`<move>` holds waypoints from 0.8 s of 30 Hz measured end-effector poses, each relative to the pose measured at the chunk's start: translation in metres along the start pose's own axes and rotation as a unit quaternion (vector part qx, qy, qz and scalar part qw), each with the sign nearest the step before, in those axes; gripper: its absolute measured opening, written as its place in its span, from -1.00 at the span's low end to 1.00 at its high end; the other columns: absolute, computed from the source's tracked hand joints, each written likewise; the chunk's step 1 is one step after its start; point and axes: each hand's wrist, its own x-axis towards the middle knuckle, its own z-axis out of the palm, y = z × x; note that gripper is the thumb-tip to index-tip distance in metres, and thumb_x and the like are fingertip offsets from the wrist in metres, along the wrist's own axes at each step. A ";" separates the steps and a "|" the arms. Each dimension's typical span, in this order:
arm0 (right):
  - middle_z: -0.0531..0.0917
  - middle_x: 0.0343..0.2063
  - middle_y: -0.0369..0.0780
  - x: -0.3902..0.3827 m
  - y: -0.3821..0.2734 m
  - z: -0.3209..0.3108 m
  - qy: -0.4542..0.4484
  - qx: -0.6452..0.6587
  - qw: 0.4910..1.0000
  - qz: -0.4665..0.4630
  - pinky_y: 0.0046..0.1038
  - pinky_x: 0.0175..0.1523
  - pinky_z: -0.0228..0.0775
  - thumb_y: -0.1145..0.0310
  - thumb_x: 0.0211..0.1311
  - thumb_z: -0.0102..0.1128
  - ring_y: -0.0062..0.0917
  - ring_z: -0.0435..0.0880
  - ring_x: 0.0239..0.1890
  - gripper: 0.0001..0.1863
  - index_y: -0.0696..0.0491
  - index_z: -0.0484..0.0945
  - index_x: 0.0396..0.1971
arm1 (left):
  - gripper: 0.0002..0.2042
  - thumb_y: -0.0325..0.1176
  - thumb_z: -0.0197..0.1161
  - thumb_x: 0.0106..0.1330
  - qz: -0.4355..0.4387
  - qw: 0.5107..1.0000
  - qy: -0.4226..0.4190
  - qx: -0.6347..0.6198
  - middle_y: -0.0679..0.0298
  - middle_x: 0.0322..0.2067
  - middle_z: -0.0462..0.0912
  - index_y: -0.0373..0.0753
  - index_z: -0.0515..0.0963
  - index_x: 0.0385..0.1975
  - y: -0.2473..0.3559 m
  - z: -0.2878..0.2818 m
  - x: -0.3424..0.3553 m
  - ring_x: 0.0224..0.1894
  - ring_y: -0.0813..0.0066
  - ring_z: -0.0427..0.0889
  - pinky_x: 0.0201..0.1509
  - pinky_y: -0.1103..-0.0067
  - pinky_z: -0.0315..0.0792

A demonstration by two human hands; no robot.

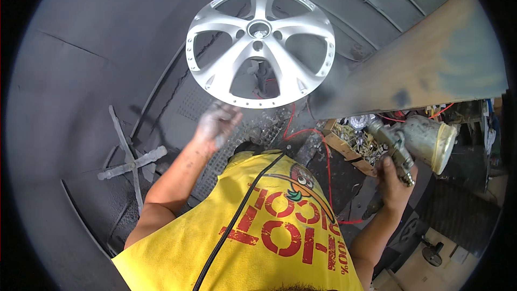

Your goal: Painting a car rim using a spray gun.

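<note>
A silver-painted alloy wheel (245,64) with broad spokes is raised face-up at the top middle, above the floor. My left hand (218,124), dusted silver on the fingers, is just below the wheel's near left edge. Its fingers are loosely apart and hold nothing; I cannot tell whether the fingertips touch the wheel's underside. At the right, my right hand (396,186) is wrapped round a metal spray gun (393,145). The gun carries a large, paint-stained cup (425,137) with a yellowish rim, and it is tilted sideways, away from the wheel.
A cross-shaped, paint-crusted stand (132,164) is at the left by the grey wall (81,91). A red hose (327,167) runs over the floor. Right of it are a wooden box (344,148) of small scraps, a slanted, paint-stained panel (420,59) and a small fan (432,254).
</note>
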 end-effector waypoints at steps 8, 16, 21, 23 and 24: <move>0.61 -0.51 -0.28 -0.001 -0.013 0.021 0.020 0.038 0.998 -0.049 -0.60 -0.49 0.27 0.21 0.25 0.41 -0.67 0.49 -0.57 -0.55 0.26 0.55 -0.06 | -0.65 -0.64 0.12 0.32 -0.077 0.827 -0.375 0.411 0.19 0.10 0.64 -0.32 0.57 0.10 -0.077 0.013 -0.003 0.22 0.39 0.52 0.38 0.48 0.32; 0.61 -0.53 -0.35 -0.007 0.011 0.015 0.015 -0.025 0.999 0.026 -0.65 -0.50 0.26 0.30 0.30 0.34 -0.73 0.51 -0.57 -0.73 0.16 0.61 -0.14 | -0.69 -0.60 0.10 0.40 -0.110 0.897 -0.291 0.315 0.23 0.01 0.66 -0.34 0.55 0.10 -0.091 -0.027 0.004 0.12 0.48 0.57 0.31 0.53 0.39; 0.64 -0.40 -0.29 -0.007 -0.019 0.049 -0.161 0.034 0.980 0.114 -0.57 -0.32 0.42 0.42 0.23 0.39 -0.66 0.57 -0.42 -0.55 0.26 0.58 0.10 | -0.69 -0.60 0.07 0.40 -0.084 0.873 -0.315 0.363 0.22 0.04 0.64 -0.34 0.55 0.11 -0.109 -0.027 0.015 0.14 0.46 0.56 0.33 0.53 0.37; 0.65 -0.40 -0.29 0.003 -0.028 0.064 -0.216 0.021 0.969 0.121 -0.58 -0.30 0.42 0.40 0.22 0.41 -0.66 0.58 -0.41 -0.50 0.27 0.57 0.13 | -0.66 -0.62 0.10 0.35 -0.086 0.896 -0.304 0.313 0.18 0.02 0.65 -0.35 0.52 0.13 -0.122 -0.035 0.023 0.11 0.42 0.58 0.29 0.51 0.41; 0.65 -0.42 -0.30 0.007 -0.035 0.078 -0.238 0.047 0.963 0.119 -0.59 -0.32 0.40 0.39 0.22 0.40 -0.67 0.57 -0.42 -0.49 0.27 0.56 0.14 | -0.66 -0.62 0.10 0.35 -0.082 0.897 -0.302 0.311 0.18 0.02 0.65 -0.35 0.52 0.13 -0.122 -0.034 0.027 0.11 0.42 0.58 0.29 0.51 0.41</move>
